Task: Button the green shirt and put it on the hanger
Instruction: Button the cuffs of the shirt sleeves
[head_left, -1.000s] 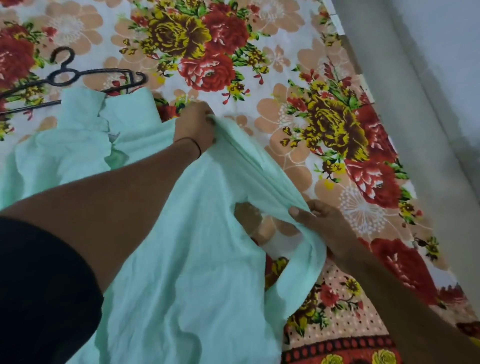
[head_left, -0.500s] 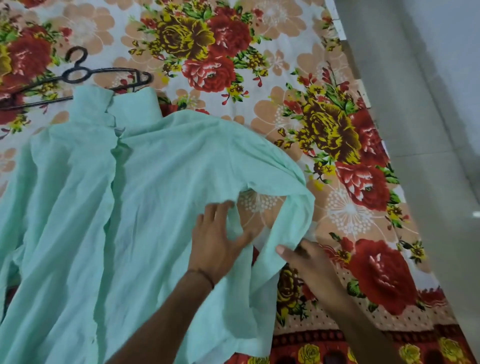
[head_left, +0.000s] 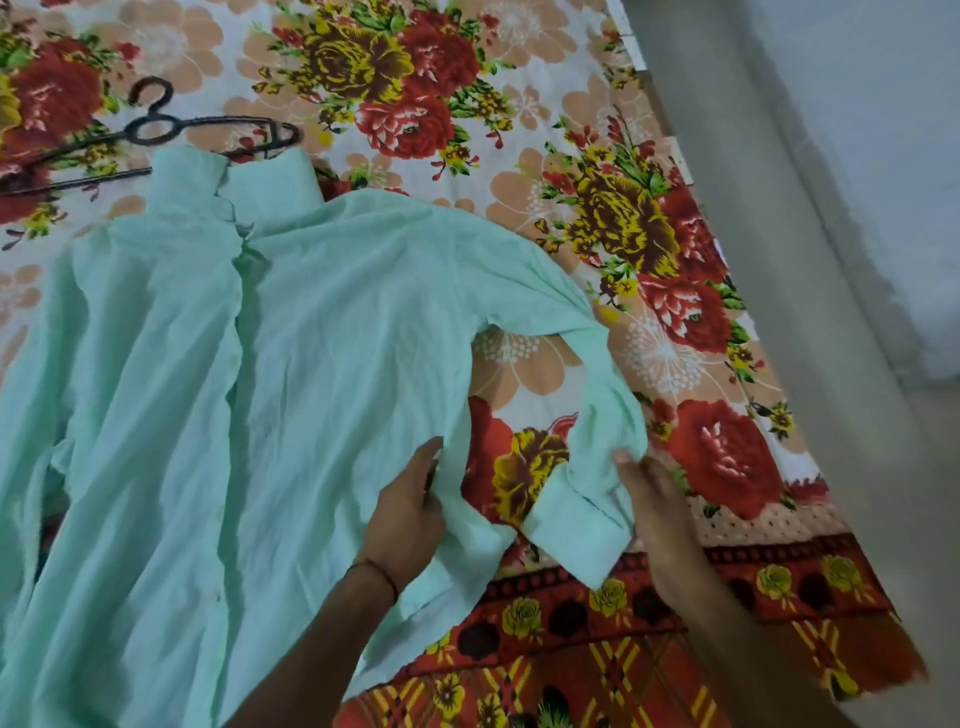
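Note:
The pale green shirt (head_left: 322, 332) lies spread front-up on the bed, collar at the far end and its front opening running down the middle. Its right sleeve (head_left: 587, 499) bends back toward me, with the cuff near the bed's front border. My left hand (head_left: 408, 512) grips the shirt's right side edge, thumb on top. My right hand (head_left: 652, 501) holds the sleeve just above the cuff, its fingertips hidden behind the cloth. The black hanger (head_left: 156, 130) lies flat beyond the collar, partly tucked under it.
A floral bedsheet (head_left: 649, 234) in red, yellow and peach covers the bed. The bed's right edge runs diagonally, with grey floor (head_left: 810, 260) beyond it. The shirt's left half runs out of view at the left.
My left hand came down from the shoulder to the shirt's side edge. The shirt now lies flatter, and the right sleeve has been drawn toward me so its cuff shows.

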